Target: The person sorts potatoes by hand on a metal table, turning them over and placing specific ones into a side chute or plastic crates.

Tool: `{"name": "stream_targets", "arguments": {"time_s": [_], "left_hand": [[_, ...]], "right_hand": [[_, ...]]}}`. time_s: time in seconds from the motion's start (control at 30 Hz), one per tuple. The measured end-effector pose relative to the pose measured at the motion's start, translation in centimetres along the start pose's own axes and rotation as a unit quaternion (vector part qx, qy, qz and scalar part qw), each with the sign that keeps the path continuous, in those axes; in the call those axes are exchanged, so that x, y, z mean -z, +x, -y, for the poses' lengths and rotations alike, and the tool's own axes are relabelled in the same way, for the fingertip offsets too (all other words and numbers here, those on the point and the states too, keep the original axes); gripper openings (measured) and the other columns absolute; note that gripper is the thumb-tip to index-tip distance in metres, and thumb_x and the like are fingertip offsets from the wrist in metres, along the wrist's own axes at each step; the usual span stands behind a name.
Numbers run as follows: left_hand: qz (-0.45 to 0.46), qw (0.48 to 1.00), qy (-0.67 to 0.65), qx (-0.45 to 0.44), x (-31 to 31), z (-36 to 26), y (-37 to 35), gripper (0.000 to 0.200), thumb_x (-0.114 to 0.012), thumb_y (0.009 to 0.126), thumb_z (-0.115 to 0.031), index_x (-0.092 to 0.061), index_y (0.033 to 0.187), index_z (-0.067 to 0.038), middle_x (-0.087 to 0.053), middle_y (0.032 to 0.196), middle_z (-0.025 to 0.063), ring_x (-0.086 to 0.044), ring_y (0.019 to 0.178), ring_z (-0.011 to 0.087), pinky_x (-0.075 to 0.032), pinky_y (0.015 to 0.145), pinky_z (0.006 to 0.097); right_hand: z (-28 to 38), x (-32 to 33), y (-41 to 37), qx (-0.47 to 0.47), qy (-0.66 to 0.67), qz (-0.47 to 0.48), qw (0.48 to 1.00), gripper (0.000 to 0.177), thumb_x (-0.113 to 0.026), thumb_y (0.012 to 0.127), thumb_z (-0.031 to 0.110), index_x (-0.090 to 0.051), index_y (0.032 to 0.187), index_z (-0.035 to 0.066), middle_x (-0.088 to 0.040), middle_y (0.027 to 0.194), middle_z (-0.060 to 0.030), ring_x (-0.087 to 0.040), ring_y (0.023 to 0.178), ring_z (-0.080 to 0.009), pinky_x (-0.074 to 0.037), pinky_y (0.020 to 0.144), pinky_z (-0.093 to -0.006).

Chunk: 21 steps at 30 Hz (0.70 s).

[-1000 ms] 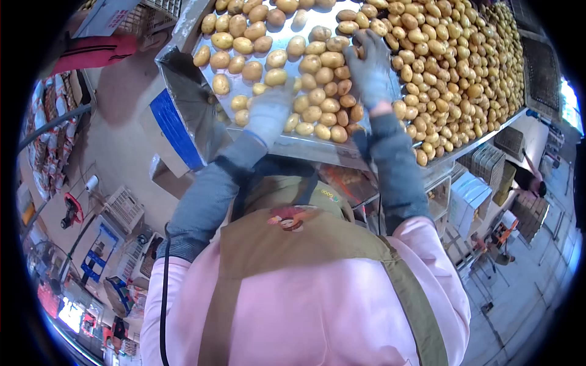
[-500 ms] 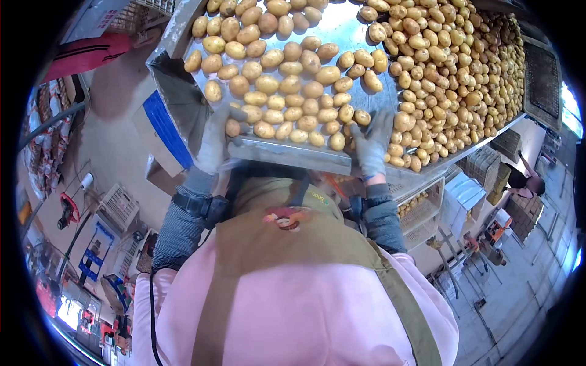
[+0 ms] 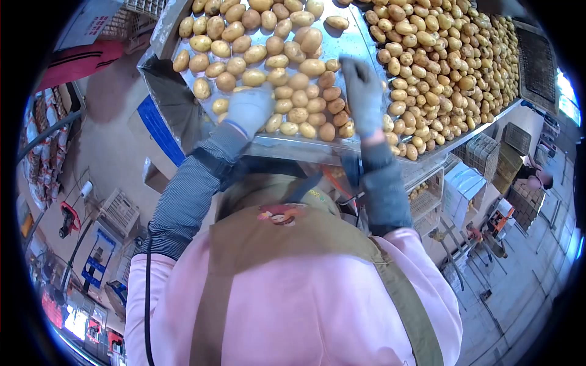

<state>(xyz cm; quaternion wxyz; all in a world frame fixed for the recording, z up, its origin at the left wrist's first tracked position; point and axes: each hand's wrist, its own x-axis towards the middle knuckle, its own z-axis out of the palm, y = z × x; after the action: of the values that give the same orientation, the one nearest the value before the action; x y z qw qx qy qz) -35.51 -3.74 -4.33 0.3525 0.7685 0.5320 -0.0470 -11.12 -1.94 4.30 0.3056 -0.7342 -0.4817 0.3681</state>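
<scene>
Many yellow-brown potatoes [image 3: 253, 77] lie spread over a shiny metal tray [image 3: 305, 146] in front of me. My left hand [image 3: 249, 111], in a pale glove, is over the potatoes near the tray's front edge; motion blurs its fingers, and what lies under them is hidden. On the right side of the spread, my right hand [image 3: 364, 97], gloved in grey, reaches forward beside a column of potatoes. Its fingers are bent and smeared, so I cannot make out any hold. A dense potato heap [image 3: 452, 73] lies to its right.
Plastic crates [image 3: 427, 198] stand below the tray's right side, beside a light blue box [image 3: 463, 189]. A dark crate [image 3: 537, 67] is at the heap's far right. Another person [image 3: 537, 177] is at the right. A blue strip [image 3: 160, 131] lies left of the tray.
My left hand has moved right from the tray's left corner onto the potatoes. My right hand has moved forward. The potatoes near the front have shifted closer together.
</scene>
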Motion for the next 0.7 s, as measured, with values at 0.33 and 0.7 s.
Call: {"name": "stream_targets", "arguments": {"time_s": [0.33,0.7], "left_hand": [[-0.130,0.711,-0.679,0.127,2.7,1.7,-5.6,0.031,-0.061,0.101,-0.025,-0.063,0.125,-0.005,-0.062,0.096,0.0017,-0.050,0.066,0.0053,-0.043,0.055,0.0231],[-0.277,0.754,-0.566,0.185,0.7,7.8,-6.1,0.029,-0.063,0.102,-0.023,-0.060,0.125,-0.006,-0.061,0.088,-0.0004,-0.044,0.061,0.0029,-0.038,0.055,0.0187]], "right_hand": [[-8.6,-2.2,-11.9,0.086,-0.280,0.004,0.956,0.072,-0.075,0.084,0.029,-0.048,0.146,0.005,-0.043,0.148,-0.0287,-0.043,0.133,-0.0501,-0.039,0.109,-0.0551],[0.6,-8.1,5.9,0.299,-0.291,-0.013,0.909,0.037,-0.067,0.089,0.035,-0.066,0.115,0.009,-0.064,0.113,-0.0138,-0.055,0.109,-0.0369,-0.045,0.090,-0.0507]]}}
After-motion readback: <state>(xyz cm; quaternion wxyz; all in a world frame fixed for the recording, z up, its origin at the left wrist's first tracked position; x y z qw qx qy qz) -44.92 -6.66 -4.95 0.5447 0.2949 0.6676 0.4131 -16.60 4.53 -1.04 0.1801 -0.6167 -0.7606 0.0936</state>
